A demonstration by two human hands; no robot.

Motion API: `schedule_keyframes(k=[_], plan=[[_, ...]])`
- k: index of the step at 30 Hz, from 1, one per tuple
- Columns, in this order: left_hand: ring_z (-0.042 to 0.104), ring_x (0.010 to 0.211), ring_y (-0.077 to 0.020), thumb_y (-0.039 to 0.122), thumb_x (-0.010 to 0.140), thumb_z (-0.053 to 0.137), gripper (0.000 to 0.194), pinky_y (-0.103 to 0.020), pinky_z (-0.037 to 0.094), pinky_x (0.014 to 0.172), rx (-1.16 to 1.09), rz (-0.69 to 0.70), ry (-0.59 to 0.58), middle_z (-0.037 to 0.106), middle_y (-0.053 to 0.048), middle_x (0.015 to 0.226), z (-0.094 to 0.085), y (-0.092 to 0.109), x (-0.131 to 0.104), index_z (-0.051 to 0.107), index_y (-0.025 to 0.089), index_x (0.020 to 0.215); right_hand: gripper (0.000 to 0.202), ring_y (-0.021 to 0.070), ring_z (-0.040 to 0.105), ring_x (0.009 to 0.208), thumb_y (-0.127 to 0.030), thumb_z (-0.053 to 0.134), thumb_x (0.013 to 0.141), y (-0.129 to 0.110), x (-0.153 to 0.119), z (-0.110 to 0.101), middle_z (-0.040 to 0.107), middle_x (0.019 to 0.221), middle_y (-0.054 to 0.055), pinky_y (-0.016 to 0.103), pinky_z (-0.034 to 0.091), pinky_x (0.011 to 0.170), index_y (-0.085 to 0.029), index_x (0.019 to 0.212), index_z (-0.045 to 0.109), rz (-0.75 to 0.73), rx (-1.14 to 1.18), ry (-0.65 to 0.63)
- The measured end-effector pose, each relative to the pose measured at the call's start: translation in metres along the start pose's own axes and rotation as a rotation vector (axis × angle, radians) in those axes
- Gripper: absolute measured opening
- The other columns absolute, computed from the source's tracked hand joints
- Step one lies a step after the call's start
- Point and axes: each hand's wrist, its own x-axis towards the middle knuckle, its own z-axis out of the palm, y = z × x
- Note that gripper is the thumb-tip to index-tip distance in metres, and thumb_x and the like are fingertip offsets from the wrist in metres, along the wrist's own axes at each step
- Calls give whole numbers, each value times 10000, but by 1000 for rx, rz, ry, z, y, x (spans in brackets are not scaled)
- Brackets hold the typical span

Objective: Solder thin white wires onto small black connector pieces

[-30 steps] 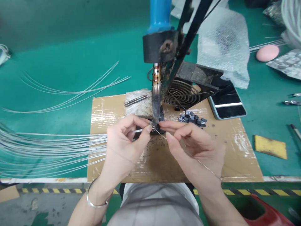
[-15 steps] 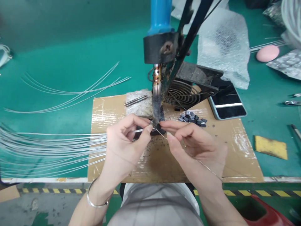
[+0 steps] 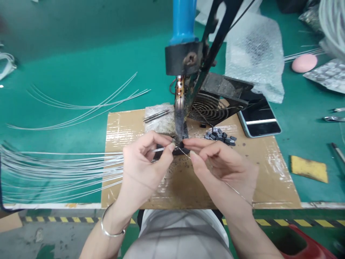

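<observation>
My left hand is closed, thumb and forefinger pinching the end of a thin grey cable just under the soldering iron's tip. Any part at the cable's end is too small to make out. A fine strand of solder wire is held in my closed right hand; it runs from the tip across my palm towards the wrist. Its forefinger reaches close to the iron. The soldering iron, with a blue handle, hangs point down on a black stand between both hands. Fingers partly hide the joint.
A bundle of grey cables lies left on the cardboard. Small black connectors are piled right, near a fan and a phone. A yellow sponge and bubble wrap lie farther right.
The view has shifted very slightly. Both hands keep nearly the same pose at the iron's tip, with cable and solder wire still held.
</observation>
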Motion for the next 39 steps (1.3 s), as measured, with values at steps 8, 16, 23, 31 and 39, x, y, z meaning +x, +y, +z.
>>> schedule_keyframes(k=[8, 16, 23, 31, 39], plan=[[740, 724, -104, 62, 769, 762, 156, -140, 537, 643, 13, 4, 4, 807, -13, 787, 0, -1, 1, 709, 183, 686, 241, 182, 795, 1078, -142, 734, 922, 3, 0, 2, 841, 1098, -28, 316, 605, 975, -259, 738, 630, -21, 9, 14], [744, 719, -112, 60, 764, 760, 156, -148, 543, 637, 9, 16, -8, 812, -14, 783, 0, -2, 0, 710, 187, 688, 233, 213, 798, 1071, -151, 734, 921, 4, -1, 1, 841, 1103, -5, 357, 605, 958, -258, 742, 630, -28, -15, 11], [746, 727, -107, 68, 783, 755, 153, -145, 552, 657, 35, 37, 1, 807, -8, 792, 0, -3, -1, 707, 192, 706, 225, 209, 796, 1064, -151, 742, 919, 3, -1, 3, 840, 1101, -5, 355, 607, 949, -260, 746, 646, -28, -21, 12], [744, 717, -114, 70, 780, 755, 158, -156, 547, 636, 49, 42, 10, 809, -9, 784, 1, -1, -1, 703, 195, 698, 225, 194, 796, 1057, -156, 739, 927, 3, -1, 2, 838, 1096, -12, 335, 603, 947, -258, 749, 647, -32, -16, 15], [742, 721, -130, 91, 780, 760, 142, -180, 545, 629, 51, 30, 4, 808, -20, 788, 1, -2, -2, 705, 193, 698, 220, 219, 796, 1052, -170, 740, 925, 3, -1, 3, 838, 1089, 11, 367, 609, 945, -255, 746, 644, -28, -25, 24]])
